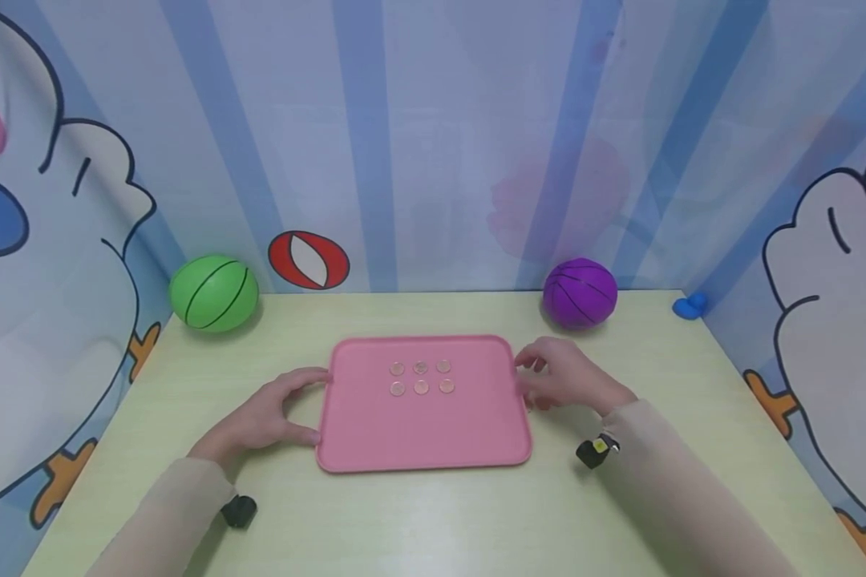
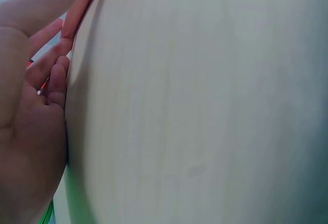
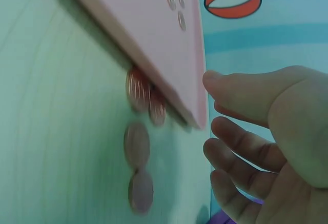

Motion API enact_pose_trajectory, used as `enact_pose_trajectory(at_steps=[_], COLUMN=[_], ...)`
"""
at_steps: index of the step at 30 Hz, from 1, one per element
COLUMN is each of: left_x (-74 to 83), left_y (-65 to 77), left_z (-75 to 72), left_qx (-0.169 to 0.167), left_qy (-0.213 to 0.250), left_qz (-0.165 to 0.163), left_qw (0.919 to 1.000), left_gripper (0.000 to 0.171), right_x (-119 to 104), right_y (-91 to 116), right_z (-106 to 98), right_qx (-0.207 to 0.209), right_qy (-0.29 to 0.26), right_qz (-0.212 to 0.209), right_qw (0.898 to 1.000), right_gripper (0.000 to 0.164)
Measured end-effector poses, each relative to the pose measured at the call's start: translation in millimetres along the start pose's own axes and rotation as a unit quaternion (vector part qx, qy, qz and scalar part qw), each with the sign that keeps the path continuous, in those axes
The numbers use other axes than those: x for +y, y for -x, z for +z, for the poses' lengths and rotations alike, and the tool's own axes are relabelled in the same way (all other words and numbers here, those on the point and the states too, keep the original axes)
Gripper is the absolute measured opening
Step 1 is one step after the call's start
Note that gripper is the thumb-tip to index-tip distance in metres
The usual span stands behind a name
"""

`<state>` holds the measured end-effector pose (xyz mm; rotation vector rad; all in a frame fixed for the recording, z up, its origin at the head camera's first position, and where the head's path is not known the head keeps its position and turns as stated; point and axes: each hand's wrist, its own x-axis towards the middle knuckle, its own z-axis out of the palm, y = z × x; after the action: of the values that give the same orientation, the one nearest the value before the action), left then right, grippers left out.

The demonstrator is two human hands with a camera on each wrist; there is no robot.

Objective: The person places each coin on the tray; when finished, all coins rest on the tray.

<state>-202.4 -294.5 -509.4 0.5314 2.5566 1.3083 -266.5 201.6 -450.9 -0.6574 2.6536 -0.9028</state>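
A pink tray [image 1: 426, 441] lies on the table with several small round coppery coins [image 1: 421, 387] in two short rows on it. My left hand [image 1: 267, 413] is at the tray's left side, thumb and fingers spread apart against its rim. In the left wrist view that hand [image 2: 38, 96] lies low along the tabletop. At the tray's right side my right hand [image 1: 559, 373] hovers with loosely bent fingers. The right wrist view shows its thumb [image 3: 246, 90] apart from the fingers, nothing between them. Several more coins [image 3: 137, 144] appear beside the tray's edge there, mostly hidden by the hand in the head view.
A green ball [image 1: 214, 293] stands at the table's back left, a purple ball [image 1: 580, 293] at the back right. Near the far right corner lies a small blue object [image 1: 689, 306]. Printed cloth walls [image 1: 440, 160] close off the back and sides of the table [image 1: 433, 521].
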Motion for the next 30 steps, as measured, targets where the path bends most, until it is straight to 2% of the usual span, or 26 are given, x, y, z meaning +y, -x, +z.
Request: enact_pose_trajectory(at_steps=[4,8,14,20,30], left_x=[-1.1,-2.8,-4.1,-3.4,-2.4], left_y=[-1.1,-1.5,0.0,0.8,-1.0], left_z=[0.0,-0.1,-0.5,-0.6,0.4], left_qx=[0.001,0.0,0.0,0.0,-0.001], left_qy=[0.001,-0.002,-0.003,0.001,0.007], left_qz=[0.0,-0.002,-0.005,0.0,0.001], left_qw=[1.0,1.0,1.0,1.0,1.0], left_gripper=[0.097,0.097,0.096,0.097,0.096], right_x=[12.2,23.5,36.1,43.0,45.3], right_y=[6.3,13.9,26.9,31.8,32.5], right_z=[-7.1,-10.8,-12.7,-10.5,-8.3], right_qx=[0.005,-0.01,-0.023,-0.015,-0.007], right_qy=[0.026,0.038,0.082,0.085,0.085], right_qz=[-0.012,-0.019,-0.041,-0.066,-0.051], right_qw=[1.0,0.999,0.996,0.994,0.995], right_gripper=[0.03,0.028,0.022,0.016,0.013])
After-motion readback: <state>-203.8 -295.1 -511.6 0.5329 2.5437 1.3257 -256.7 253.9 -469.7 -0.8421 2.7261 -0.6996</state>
